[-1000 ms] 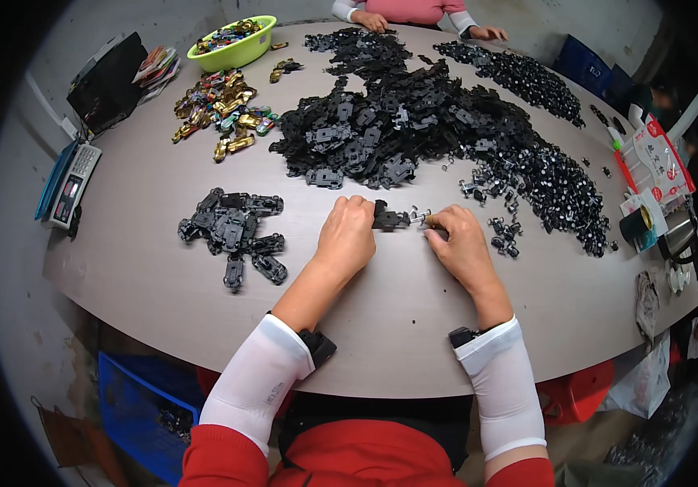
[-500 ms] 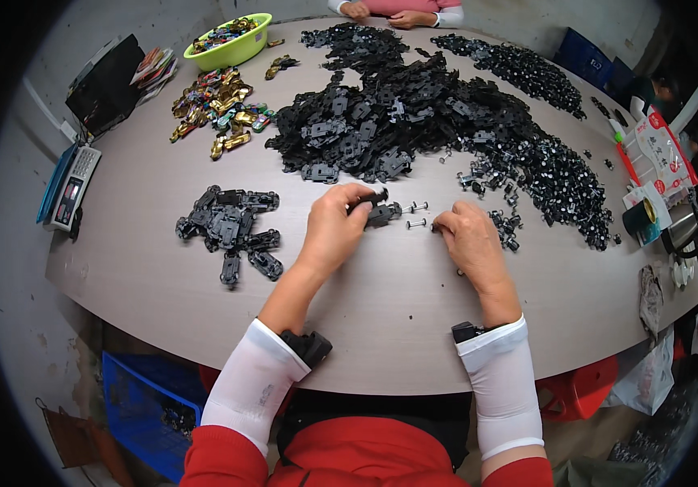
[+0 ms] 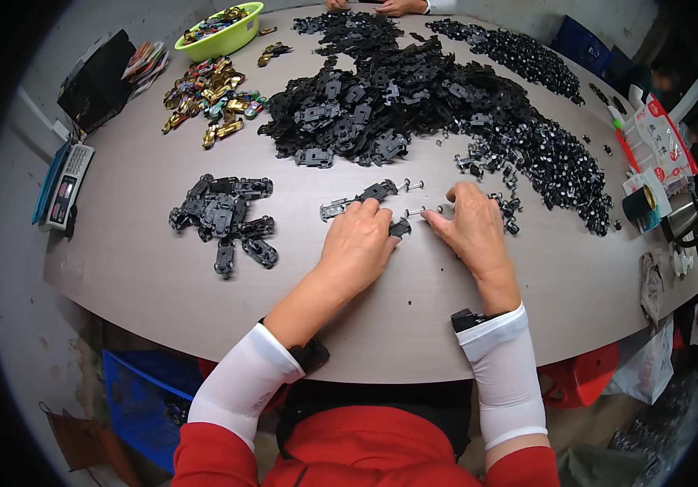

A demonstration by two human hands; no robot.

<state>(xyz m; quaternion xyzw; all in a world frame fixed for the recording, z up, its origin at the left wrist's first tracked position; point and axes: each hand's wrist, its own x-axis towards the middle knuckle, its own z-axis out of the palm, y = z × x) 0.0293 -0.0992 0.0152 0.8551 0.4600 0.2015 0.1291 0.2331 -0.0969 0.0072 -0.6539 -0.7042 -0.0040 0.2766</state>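
Observation:
My left hand (image 3: 359, 243) lies palm down on the grey table (image 3: 414, 300), its fingertips closed on a small black toy-car chassis (image 3: 400, 229). Just beyond its knuckles lie two more loose chassis pieces, one (image 3: 334, 209) and another (image 3: 376, 191). My right hand (image 3: 471, 227) sits close beside it, thumb and forefinger pinching a metal wheel axle (image 3: 420, 212) that points at the held chassis. A second axle (image 3: 412, 186) lies free a little farther away.
A big heap of black chassis (image 3: 381, 105) fills the table's middle, with a band of wheel axles (image 3: 560, 178) to its right. A small pile of assembled chassis (image 3: 223, 215) lies left. Beyond are coloured car bodies (image 3: 211, 101), a green bowl (image 3: 215, 32), a scale (image 3: 65, 183) and another person's hands (image 3: 402, 6).
My left hand has come down from a raised grip to the tabletop, and two chassis pieces now lie beyond it. My right hand has closed on an axle near the chassis.

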